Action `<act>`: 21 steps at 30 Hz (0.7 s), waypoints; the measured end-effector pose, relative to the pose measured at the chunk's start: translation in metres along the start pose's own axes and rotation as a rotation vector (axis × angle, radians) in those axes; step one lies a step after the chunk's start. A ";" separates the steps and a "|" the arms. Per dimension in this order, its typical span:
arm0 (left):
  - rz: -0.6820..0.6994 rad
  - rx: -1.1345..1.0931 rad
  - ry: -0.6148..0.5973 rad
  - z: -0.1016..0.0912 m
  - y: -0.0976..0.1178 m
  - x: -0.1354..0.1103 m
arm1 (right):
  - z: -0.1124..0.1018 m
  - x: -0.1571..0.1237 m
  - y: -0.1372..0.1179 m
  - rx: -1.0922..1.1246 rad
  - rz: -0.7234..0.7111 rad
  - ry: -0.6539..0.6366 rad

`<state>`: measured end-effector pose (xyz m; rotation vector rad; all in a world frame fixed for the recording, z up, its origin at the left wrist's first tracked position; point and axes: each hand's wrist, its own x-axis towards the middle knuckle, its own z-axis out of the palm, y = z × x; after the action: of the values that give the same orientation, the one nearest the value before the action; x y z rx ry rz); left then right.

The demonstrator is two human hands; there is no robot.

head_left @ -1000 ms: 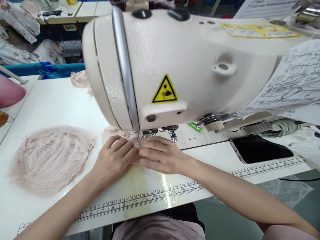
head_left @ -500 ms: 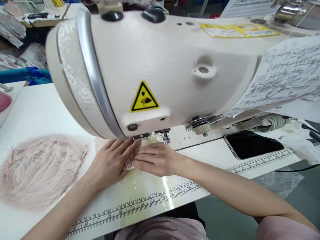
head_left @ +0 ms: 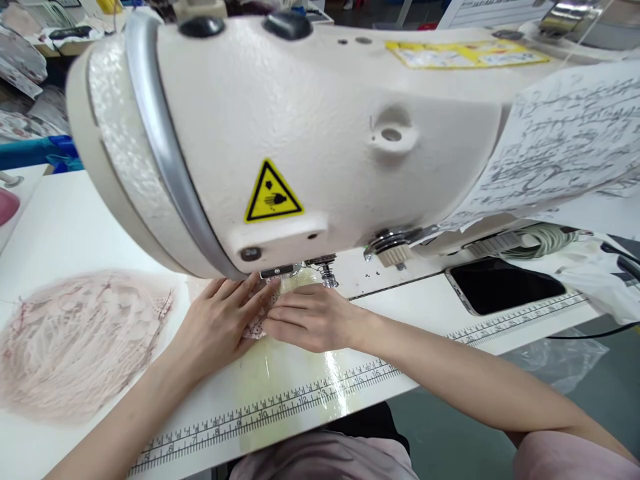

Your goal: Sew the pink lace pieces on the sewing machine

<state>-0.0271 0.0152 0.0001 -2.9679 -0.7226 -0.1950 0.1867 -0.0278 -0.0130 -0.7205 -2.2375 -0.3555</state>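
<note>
A cream sewing machine head fills the upper view and hides the needle area behind it. My left hand lies on a small piece of pink lace, fingers pressed together on it just under the presser foot. My right hand lies beside it, fingers together, pinning the same lace to the white table. The fingertips of both hands meet over the lace.
A pile of pink lace pieces lies at the left. A dark phone rests at the right, near a coiled cable. A printed ruler runs along the table's front edge. Printed paper hangs at right.
The view has shifted, so the machine head sits more to the left and lower. Both hands have stayed on the lace near the presser foot, with the fingers slightly further under the machine.
</note>
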 end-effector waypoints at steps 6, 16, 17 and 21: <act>-0.009 0.030 -0.014 0.000 0.001 0.001 | 0.000 0.000 0.000 0.005 -0.005 0.005; -0.033 0.058 -0.021 -0.001 0.001 0.004 | -0.001 0.000 0.002 -0.050 -0.033 0.002; -0.037 0.064 -0.022 -0.001 0.002 0.004 | 0.000 0.000 0.002 -0.054 -0.032 0.002; -0.045 0.084 -0.015 -0.002 0.004 0.006 | -0.001 -0.002 0.003 -0.064 -0.021 -0.010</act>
<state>-0.0202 0.0139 0.0032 -2.8789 -0.7792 -0.1412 0.1896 -0.0265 -0.0138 -0.7339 -2.2532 -0.4361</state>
